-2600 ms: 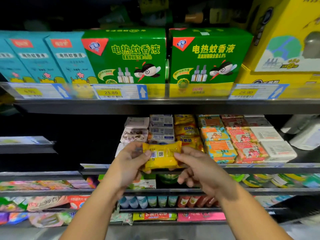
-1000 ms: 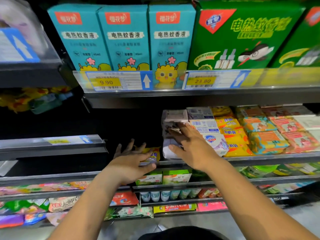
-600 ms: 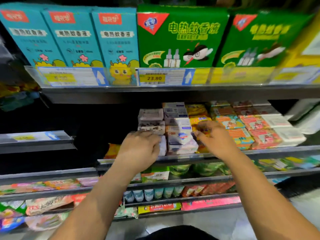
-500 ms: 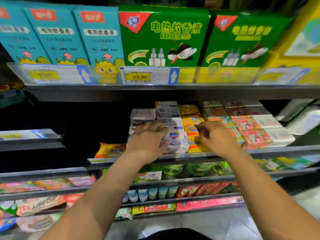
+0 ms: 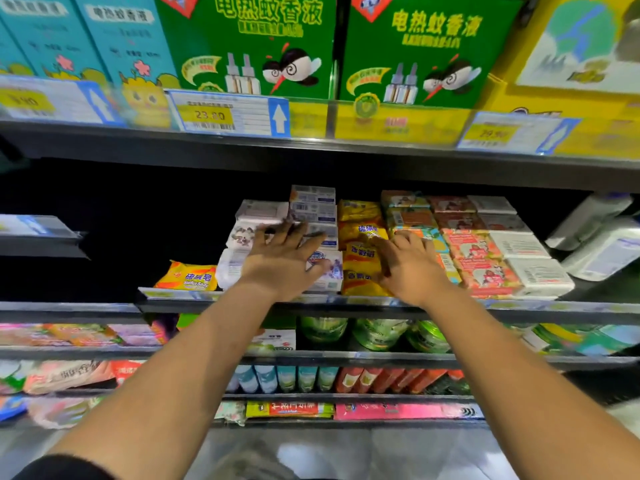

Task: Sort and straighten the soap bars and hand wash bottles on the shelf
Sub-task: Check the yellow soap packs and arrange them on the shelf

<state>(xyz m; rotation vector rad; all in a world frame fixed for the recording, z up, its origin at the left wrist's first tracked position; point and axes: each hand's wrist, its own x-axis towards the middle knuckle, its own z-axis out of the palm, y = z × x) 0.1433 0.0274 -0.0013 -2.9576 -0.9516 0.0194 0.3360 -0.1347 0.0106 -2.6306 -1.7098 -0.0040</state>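
- Soap bars (image 5: 478, 254), head view: we log them on the middle shelf (image 5: 519, 306), stacked in columns running front to back. The white bars (image 5: 311, 213) are at left, the yellow column (image 5: 360, 233) next, orange and pink wrappers further right, and white boxes (image 5: 533, 271) at the right end.
- Stray yellow bar (image 5: 187, 277): lies alone at the shelf's front edge, just left of the white bars and apart from the yellow column.
- Left hand (image 5: 284, 261): palm down on the white bars, fingers straight and spread wide, holding nothing.
- Right hand (image 5: 408, 265): rests on the yellow column where it meets the orange wrappers, fingers loosely bent. We see no bar gripped.
- Step in hand, as we judge it: pressing and squaring the columns, with sorting partly done.
- Next move, in our view: the stray yellow bar needs a pinch by its ends, a lift over the white bars and a flat landing on its own column.
- White containers (image 5: 588, 220), far right, lying on their sides: possibly hand wash, too blurred for us to tell.
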